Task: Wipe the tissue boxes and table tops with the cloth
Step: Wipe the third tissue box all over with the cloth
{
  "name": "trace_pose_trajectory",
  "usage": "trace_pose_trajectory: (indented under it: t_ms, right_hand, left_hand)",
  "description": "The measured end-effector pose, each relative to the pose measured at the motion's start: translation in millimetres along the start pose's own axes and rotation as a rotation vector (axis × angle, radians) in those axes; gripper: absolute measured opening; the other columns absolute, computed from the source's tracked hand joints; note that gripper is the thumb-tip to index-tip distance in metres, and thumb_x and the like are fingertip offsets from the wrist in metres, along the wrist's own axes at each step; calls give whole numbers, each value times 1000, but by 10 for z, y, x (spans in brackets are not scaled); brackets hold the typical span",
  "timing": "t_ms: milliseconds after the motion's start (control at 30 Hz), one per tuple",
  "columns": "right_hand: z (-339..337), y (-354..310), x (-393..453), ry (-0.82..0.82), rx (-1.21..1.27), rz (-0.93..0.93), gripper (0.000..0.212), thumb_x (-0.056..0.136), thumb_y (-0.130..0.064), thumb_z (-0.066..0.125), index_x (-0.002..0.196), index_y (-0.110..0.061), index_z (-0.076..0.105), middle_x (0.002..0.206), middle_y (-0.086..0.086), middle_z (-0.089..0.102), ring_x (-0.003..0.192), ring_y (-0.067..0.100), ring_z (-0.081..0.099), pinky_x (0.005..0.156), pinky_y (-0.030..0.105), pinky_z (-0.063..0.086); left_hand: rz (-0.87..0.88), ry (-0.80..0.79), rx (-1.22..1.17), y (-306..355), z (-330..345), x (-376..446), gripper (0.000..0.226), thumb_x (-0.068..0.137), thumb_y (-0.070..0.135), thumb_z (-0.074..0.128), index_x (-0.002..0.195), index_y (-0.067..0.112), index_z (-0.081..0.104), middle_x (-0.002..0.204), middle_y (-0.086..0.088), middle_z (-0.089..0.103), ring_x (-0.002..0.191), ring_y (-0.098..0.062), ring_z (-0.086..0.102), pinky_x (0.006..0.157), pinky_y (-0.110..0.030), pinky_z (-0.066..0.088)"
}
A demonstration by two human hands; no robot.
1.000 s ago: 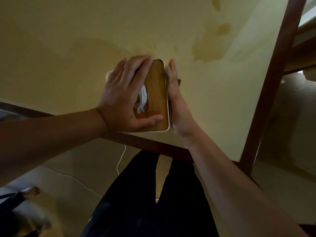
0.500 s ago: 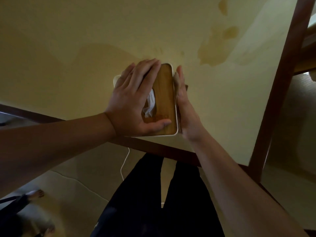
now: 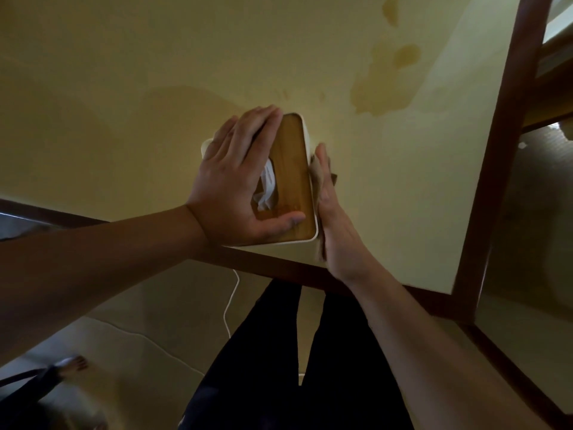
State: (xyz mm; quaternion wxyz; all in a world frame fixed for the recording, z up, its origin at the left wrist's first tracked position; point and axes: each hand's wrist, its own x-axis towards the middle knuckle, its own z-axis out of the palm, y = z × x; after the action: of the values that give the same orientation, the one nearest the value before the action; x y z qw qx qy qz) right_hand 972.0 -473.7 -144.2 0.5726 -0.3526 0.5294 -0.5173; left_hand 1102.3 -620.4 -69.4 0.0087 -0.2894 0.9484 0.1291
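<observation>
The rectangular white tissue box (image 3: pixel 305 144) with wooden lid holds crumpled tissue (image 3: pixel 266 189). Left hand (image 3: pixel 238 178) lies flat on top, fingers straight; right hand (image 3: pixel 333 218) presses cloth (image 3: pixel 316 169) flat against its side.

The tissue box (image 3: pixel 294 169) has a smooth wooden lid on white plastic; the table top (image 3: pixel 155 72) looks matt.

Single head-worn wide-angle view looking steeply down, close over the table top (image 3: pixel 155 72), with the floor (image 3: pixel 139 305) below its near edge.

White tissue box (image 3: pixel 305 169) with wooden lid, upright near table (image 3: pixel 124 88) edge, cloth (image 3: pixel 317 169) against its right side.
</observation>
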Motion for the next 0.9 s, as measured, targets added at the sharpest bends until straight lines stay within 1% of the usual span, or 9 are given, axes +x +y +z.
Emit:
trace_pose_trajectory:
  t_ms: [100, 233, 367, 467, 500, 567, 633, 767, 900]
  right_hand:
    - [97, 16, -246, 37, -2, 15, 70, 112, -52, 19, 168, -16, -1, 175, -16, -9, 162, 9, -15, 134, 48, 0]
    - [162, 60, -281, 73, -24, -8, 75, 111, -55, 17, 168, -10, -2, 177, -9, -9, 163, 12, -15, 133, 54, 0]
    - [70, 9, 70, 81, -103, -13, 59, 117, -16, 29, 169, -13, 2, 177, 2, -11, 163, 19, -16, 133, 56, 1]
    - [-115, -33, 557, 42, -255, -144, 79, 107, 16, 43, 165, -21, 3, 175, 20, -10, 163, 37, -12, 130, 63, 4]
    - [-143, -76, 710, 28, -250, -144, 74, 108, 10, 43, 164, -20, 5, 175, 22, -8, 163, 37, -12, 131, 62, 4]
    - [-155, -209, 908, 26, -167, -59, 57, 117, -29, 33, 167, -19, 7, 178, 14, -4, 164, 27, -10, 133, 56, 4]
    - [-145, -304, 921, 59, -107, -37, 64, 112, -57, 21, 167, -27, 8, 179, 6, 0, 165, 20, -6, 134, 52, 4]
    - [-152, -204, 784, 54, -104, -76, 43, 114, -37, 15, 157, -42, 15, 179, 5, 0, 165, 18, -7, 134, 49, 2]
    - [-99, -168, 749, 41, -57, -91, 39, 112, -41, 17, 150, -50, 17, 178, 7, 2, 165, 20, -7, 133, 53, 1]
  left_hand:
    - [4, 2, 0, 1, 7, 4, 119, 80, 80, 57, 158, -4, 27, 161, -19, 32, 153, -33, 29, 122, -56, 25]
    - [9, 5, 6, -9, 13, -7, 119, 80, 80, 57, 159, -3, 26, 161, -19, 32, 153, -33, 28, 121, -57, 25]
    - [3, -7, 0, -10, 5, -5, 120, 80, 81, 57, 159, -3, 25, 163, -18, 31, 154, -31, 26, 123, -56, 23]
    - [7, -18, -6, -2, -16, -6, 122, 79, 82, 58, 160, -2, 23, 164, -16, 29, 155, -29, 24, 125, -54, 20]
    - [9, -16, -12, -6, -16, -6, 122, 80, 82, 59, 160, -2, 23, 164, -16, 28, 155, -29, 24, 125, -53, 20]
    - [18, -11, -21, -22, -17, -2, 122, 79, 82, 61, 159, -3, 24, 164, -17, 29, 155, -30, 25, 125, -53, 20]
    - [55, -30, -25, -77, -30, 18, 123, 79, 82, 62, 159, -4, 25, 163, -18, 30, 154, -30, 26, 124, -55, 22]
    - [232, -196, -36, -352, -223, 172, 127, 74, 81, 68, 160, -1, 23, 165, -15, 28, 157, -27, 20, 127, -55, 17]
    - [239, -283, -73, -431, -447, 227, 124, 74, 72, 75, 162, 4, 21, 170, -9, 22, 160, -24, 10, 129, -52, 8]
